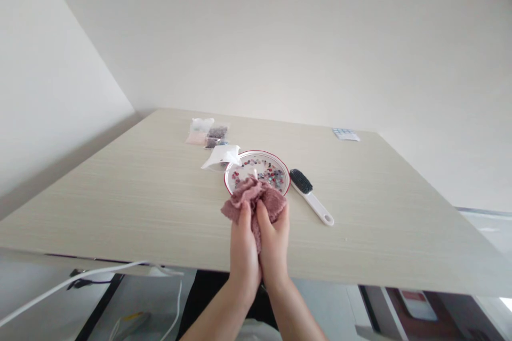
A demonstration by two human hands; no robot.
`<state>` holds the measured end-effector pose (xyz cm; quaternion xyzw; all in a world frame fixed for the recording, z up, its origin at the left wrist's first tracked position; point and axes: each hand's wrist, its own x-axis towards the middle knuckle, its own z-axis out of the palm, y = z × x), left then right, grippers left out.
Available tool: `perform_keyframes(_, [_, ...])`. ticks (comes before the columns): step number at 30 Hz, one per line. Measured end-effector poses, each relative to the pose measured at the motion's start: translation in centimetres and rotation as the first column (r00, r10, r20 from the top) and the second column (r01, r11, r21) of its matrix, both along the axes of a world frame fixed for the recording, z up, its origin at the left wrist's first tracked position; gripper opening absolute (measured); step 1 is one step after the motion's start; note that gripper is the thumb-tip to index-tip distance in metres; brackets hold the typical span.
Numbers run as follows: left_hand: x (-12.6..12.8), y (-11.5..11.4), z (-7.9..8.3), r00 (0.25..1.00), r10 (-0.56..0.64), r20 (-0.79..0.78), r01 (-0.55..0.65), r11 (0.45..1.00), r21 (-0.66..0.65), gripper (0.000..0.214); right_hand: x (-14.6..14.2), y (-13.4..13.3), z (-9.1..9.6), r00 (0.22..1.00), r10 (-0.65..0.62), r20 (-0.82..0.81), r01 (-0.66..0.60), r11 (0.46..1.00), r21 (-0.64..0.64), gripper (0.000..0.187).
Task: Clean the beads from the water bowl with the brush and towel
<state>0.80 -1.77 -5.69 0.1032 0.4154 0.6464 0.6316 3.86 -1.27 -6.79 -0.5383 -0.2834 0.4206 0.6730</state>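
Note:
Both my hands are pressed together around a crumpled dusty-pink cloth (256, 198) above the near middle of the light wooden table (120, 208). My left hand (242, 249) and my right hand (275, 248) both have fingers wrapped on the cloth. Just beyond the cloth stands a white plate with a red rim (280, 162), holding several small coloured beads or gems. The cloth overlaps the plate's near edge.
A white-handled brush with dark bristles (311, 195) lies right of the plate. Small plastic bags (221, 157) and more bags (207, 133) lie behind it to the left. A small gridded card (346, 134) sits far right. White cables (80, 282) hang below the table's front edge.

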Motion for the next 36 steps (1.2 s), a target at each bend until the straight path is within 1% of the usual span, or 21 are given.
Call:
perform_keyframes(3, [1.1,-1.6,-1.0,0.997,-0.003,-0.079,0.007,0.999,0.042,0.041,0.8,1.5,0.4,0.993,-0.079,0.089,0.077,0.997,0.020,0.025])
perform_keyframes(4, [1.3,-2.0,-1.2,0.995,-0.009,-0.099,0.015,0.998,0.065,0.041,1.0,1.9,0.4,0.993,-0.073,0.095,0.070,0.997,0.027,0.024])
perform_keyframes(6, [1.3,-2.3,-1.3,0.988,-0.013,-0.153,0.032,0.992,0.120,0.040,1.3,2.2,0.4,0.996,0.016,0.087,-0.019,0.999,0.036,0.024])
perform_keyframes(9, [0.3,-1.6,-1.0,0.974,-0.041,-0.224,0.075,0.986,0.149,0.038,1.1,1.7,-0.1,0.983,0.171,0.063,-0.173,0.984,0.028,0.035])
perform_keyframes(12, [-1.1,-0.1,-0.2,0.969,-0.108,-0.224,0.130,0.988,0.083,0.037,0.7,0.5,-0.6,0.967,0.242,0.080,-0.244,0.970,0.018,0.046])
perform_keyframes(14, [-1.7,0.7,0.3,0.965,-0.183,-0.190,0.191,0.981,0.024,0.038,0.6,-0.2,-0.7,0.948,0.297,0.116,-0.301,0.953,0.023,0.048])
perform_keyframes(16, [-2.0,1.3,0.4,0.954,-0.249,-0.164,0.253,0.968,0.000,0.039,0.6,-0.6,-0.7,0.928,0.327,0.176,-0.335,0.942,0.013,0.049])
perform_keyframes(18, [-1.8,1.5,0.3,0.947,-0.251,-0.200,0.258,0.966,0.010,0.037,0.6,-0.5,-0.6,0.930,0.291,0.226,-0.299,0.954,0.002,0.048])
perform_keyframes(21, [-0.9,1.2,-0.3,0.943,-0.157,-0.294,0.163,0.987,-0.002,0.033,0.6,0.1,-0.5,0.957,0.141,0.255,-0.142,0.990,-0.017,0.036])
perform_keyframes(23, [-0.3,0.8,-0.7,0.947,-0.112,-0.300,0.107,0.994,-0.035,0.034,0.5,0.6,-0.5,0.956,0.070,0.283,-0.060,0.997,-0.043,0.026])
perform_keyframes(24, [0.0,0.6,-0.9,0.954,-0.103,-0.282,0.094,0.995,-0.046,0.035,0.5,0.8,-0.4,0.951,0.056,0.304,-0.040,0.997,-0.058,0.022])
perform_keyframes(28, [0.4,-0.3,-1.4,0.970,-0.084,-0.226,0.074,0.996,-0.049,0.042,0.7,1.1,-0.2,0.938,0.028,0.346,0.001,0.996,-0.086,0.017])
perform_keyframes(30, [0.6,-0.8,-1.7,0.970,-0.071,-0.234,0.064,0.997,-0.038,0.044,0.8,1.0,-0.1,0.940,0.018,0.341,0.014,0.996,-0.089,0.016])
perform_keyframes(34, [1.0,-2.0,-2.0,0.964,-0.077,-0.254,0.081,0.997,0.006,0.047,1.3,1.0,-0.2,0.941,-0.002,0.339,0.040,0.994,-0.103,0.016])
perform_keyframes(36, [1.3,-2.6,-2.1,0.962,-0.091,-0.258,0.092,0.996,-0.012,0.049,1.6,1.2,-0.3,0.938,-0.022,0.345,0.062,0.992,-0.106,0.017])
